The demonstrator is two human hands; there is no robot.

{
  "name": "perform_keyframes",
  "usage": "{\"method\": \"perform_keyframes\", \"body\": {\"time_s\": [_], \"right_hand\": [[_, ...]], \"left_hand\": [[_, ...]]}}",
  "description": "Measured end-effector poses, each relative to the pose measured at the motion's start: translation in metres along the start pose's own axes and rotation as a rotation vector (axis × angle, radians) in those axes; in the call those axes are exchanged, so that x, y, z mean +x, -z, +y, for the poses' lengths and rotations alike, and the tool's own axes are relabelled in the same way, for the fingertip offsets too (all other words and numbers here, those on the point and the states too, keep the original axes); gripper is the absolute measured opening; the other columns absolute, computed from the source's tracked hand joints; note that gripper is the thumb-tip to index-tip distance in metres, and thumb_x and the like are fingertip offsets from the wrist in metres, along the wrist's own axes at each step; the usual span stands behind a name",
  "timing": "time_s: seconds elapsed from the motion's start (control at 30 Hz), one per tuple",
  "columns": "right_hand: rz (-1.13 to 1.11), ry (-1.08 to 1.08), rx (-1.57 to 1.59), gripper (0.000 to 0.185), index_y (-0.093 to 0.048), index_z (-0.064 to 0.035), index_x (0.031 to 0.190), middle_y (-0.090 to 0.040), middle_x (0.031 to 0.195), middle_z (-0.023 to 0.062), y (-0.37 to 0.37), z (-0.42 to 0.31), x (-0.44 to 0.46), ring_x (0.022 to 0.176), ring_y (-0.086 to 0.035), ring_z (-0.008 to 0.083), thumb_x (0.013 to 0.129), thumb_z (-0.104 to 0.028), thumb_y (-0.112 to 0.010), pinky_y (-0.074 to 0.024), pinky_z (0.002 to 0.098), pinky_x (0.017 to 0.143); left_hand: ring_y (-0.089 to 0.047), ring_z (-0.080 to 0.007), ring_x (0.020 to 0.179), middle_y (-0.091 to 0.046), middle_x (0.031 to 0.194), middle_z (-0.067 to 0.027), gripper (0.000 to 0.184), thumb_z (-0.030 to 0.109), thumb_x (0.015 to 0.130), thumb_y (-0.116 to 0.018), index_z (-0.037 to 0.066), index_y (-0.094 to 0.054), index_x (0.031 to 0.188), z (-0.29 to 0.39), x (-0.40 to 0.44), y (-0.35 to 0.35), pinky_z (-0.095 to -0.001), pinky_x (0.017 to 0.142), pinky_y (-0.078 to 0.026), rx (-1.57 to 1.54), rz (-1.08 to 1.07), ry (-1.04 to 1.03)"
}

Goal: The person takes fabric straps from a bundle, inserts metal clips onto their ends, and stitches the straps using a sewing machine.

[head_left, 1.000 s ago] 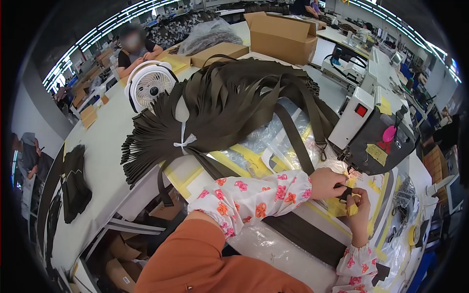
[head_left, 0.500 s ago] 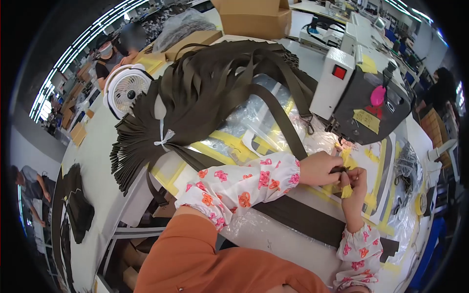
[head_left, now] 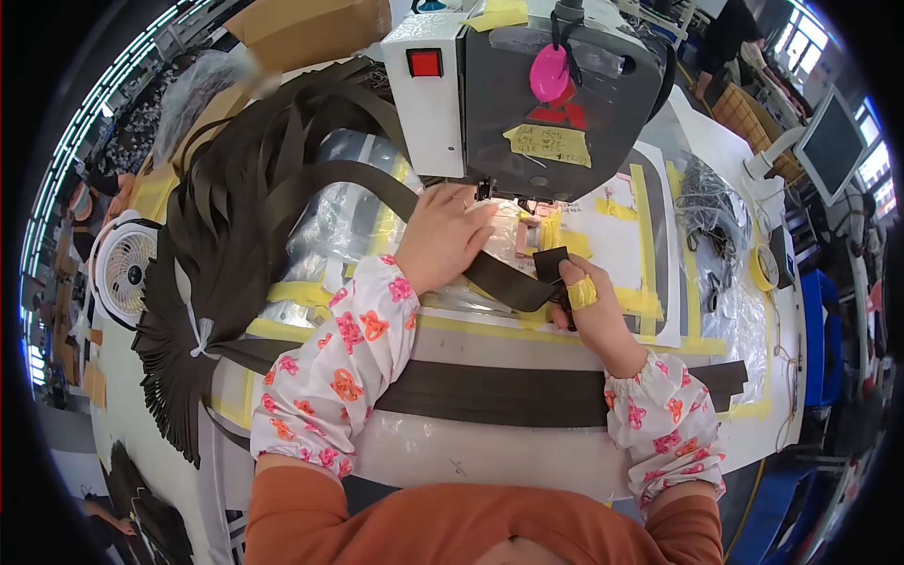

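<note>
My left hand (head_left: 444, 235) lies just in front of the sewing machine head (head_left: 556, 104), fingers stretched out and flat over a dark olive webbing strap (head_left: 504, 281). From the big bundle of straps (head_left: 240, 198), this strap runs under that hand to my right one. Closed around the strap's folded end is my right hand (head_left: 598, 315), with yellow tape (head_left: 584, 292) on a finger. A small dark part shows below its fingers, too covered to name. The needle area is lit and partly hidden behind the machine head.
A wide dark strap (head_left: 499, 394) lies across the table near me. Left of the bundle stands a white fan (head_left: 127, 268). Yellow tape and clear plastic cover the work surface. At the right are a tape roll (head_left: 764, 267) and tangled dark thread (head_left: 711, 212).
My hands were together at the right and are now apart. The left moved to the machine; the right holds the strap end. My view turned toward the right.
</note>
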State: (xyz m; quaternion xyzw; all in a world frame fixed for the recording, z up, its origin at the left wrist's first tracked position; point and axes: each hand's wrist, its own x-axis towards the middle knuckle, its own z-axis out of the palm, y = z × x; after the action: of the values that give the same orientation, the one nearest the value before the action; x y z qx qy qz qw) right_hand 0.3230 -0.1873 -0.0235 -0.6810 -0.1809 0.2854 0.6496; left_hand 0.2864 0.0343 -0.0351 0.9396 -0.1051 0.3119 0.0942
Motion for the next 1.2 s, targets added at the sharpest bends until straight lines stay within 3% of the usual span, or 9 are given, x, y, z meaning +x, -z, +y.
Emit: {"method": "perform_keyframes", "body": {"time_s": [0.03, 0.23, 0.37, 0.47, 0.6, 0.7, 0.9, 1.1, 1.2], "right_hand": [[-0.001, 0.01, -0.037, 0.03, -0.046, 0.0006, 0.076, -0.043, 0.056, 0.0027, -0.002, -0.003, 0.0, 0.042, -0.046, 0.0091, 0.093, -0.024, -0.042, -0.0329, 0.0248, 0.042], [0.0, 0.027, -0.126, 0.03, -0.046, -0.0004, 0.076, -0.043, 0.056, 0.0023, -0.002, -0.005, -0.004, 0.041, -0.043, 0.0088, 0.093, -0.025, -0.04, -0.0314, 0.025, 0.042], [-0.006, 0.031, -0.12, 0.037, -0.052, 0.0003, 0.084, -0.048, 0.059, 0.0017, -0.001, 0.001, -0.003, 0.043, -0.041, 0.0075, 0.094, -0.033, -0.039, -0.0304, 0.0234, 0.043], [-0.001, 0.019, -0.095, 0.036, -0.051, 0.0003, 0.085, -0.049, 0.061, 0.0019, 0.0, 0.001, 0.0, 0.044, -0.044, 0.0082, 0.094, -0.032, -0.04, -0.0324, 0.0232, 0.043], [-0.006, 0.052, -0.069, 0.034, -0.052, -0.0001, 0.087, -0.051, 0.064, 0.0023, 0.0, 0.004, -0.002, 0.045, -0.048, 0.0084, 0.094, -0.031, -0.04, -0.034, 0.0223, 0.043], [-0.018, 0.034, -0.063, 0.029, -0.049, 0.0014, 0.078, -0.049, 0.059, 0.004, -0.003, -0.008, -0.006, 0.043, -0.052, 0.0104, 0.093, -0.022, -0.042, -0.0384, 0.0237, 0.042], [-0.093, 0.001, -0.079, 0.036, -0.056, 0.0011, 0.092, -0.059, 0.069, 0.005, -0.001, -0.004, -0.004, 0.048, -0.055, 0.0084, 0.094, -0.032, -0.042, -0.0358, 0.0204, 0.043], [-0.057, -0.02, -0.045, 0.035, -0.056, 0.0002, 0.089, -0.059, 0.066, 0.0055, -0.005, -0.004, -0.007, 0.048, -0.055, 0.0098, 0.093, -0.032, -0.043, -0.0378, 0.0206, 0.043], [-0.065, -0.007, -0.01, 0.033, -0.056, 0.0012, 0.085, -0.057, 0.064, 0.0056, -0.002, 0.002, -0.005, 0.045, -0.055, 0.0103, 0.093, -0.028, -0.044, -0.0376, 0.0218, 0.04]], "left_hand": [[-0.051, -0.0276, 0.105, -0.059, 0.108, -0.0082, 0.026, 0.022, 0.084, -0.054, 0.008, -0.062, 0.104, -0.013, -0.003, -0.002, -0.0435, 0.096, -0.032, 0.065, -0.124, 0.029], [-0.052, -0.0251, 0.103, -0.06, 0.103, -0.0057, 0.026, 0.024, 0.083, -0.055, 0.011, -0.062, 0.104, -0.05, 0.0, -0.006, -0.0426, 0.097, -0.029, 0.109, -0.301, 0.318], [-0.052, -0.028, 0.098, -0.06, 0.095, -0.0105, 0.023, 0.022, 0.082, -0.058, 0.008, -0.063, 0.099, -0.034, 0.002, -0.003, -0.043, 0.089, -0.036, 0.071, -0.188, 0.193], [-0.049, -0.0319, 0.089, -0.055, 0.076, -0.0121, 0.021, 0.019, 0.083, -0.058, 0.005, -0.063, 0.097, -0.007, 0.005, 0.004, -0.0407, 0.082, -0.039, -0.029, -0.053, 0.01], [-0.06, -0.0212, 0.076, -0.063, 0.077, -0.0093, 0.02, 0.013, 0.086, -0.056, 0.003, -0.061, 0.102, 0.037, -0.004, 0.001, -0.031, 0.068, -0.047, -0.619, -0.082, 0.126], [-0.06, -0.0102, 0.068, -0.064, 0.076, -0.0069, 0.019, 0.013, 0.087, -0.056, 0.0, -0.06, 0.101, 0.054, 0.003, 0.01, -0.0244, 0.062, -0.046, -0.862, -0.296, 0.37], [-0.054, -0.0053, 0.064, -0.061, 0.072, -0.0031, 0.017, 0.011, 0.086, -0.057, -0.001, -0.058, 0.098, 0.049, -0.002, 0.007, -0.0226, 0.06, -0.045, -0.886, -0.281, 0.406], [-0.058, -0.0094, 0.063, -0.063, 0.074, -0.0043, 0.015, 0.008, 0.084, -0.059, -0.001, -0.059, 0.095, 0.047, 0.001, 0.011, -0.024, 0.058, -0.046, -0.942, -0.318, 0.368], [-0.062, -0.0175, 0.062, -0.063, 0.074, -0.0057, 0.016, 0.009, 0.08, -0.059, 0.003, -0.059, 0.095, 0.05, -0.005, 0.006, -0.0287, 0.056, -0.048, -0.509, -0.083, -0.017]]}}
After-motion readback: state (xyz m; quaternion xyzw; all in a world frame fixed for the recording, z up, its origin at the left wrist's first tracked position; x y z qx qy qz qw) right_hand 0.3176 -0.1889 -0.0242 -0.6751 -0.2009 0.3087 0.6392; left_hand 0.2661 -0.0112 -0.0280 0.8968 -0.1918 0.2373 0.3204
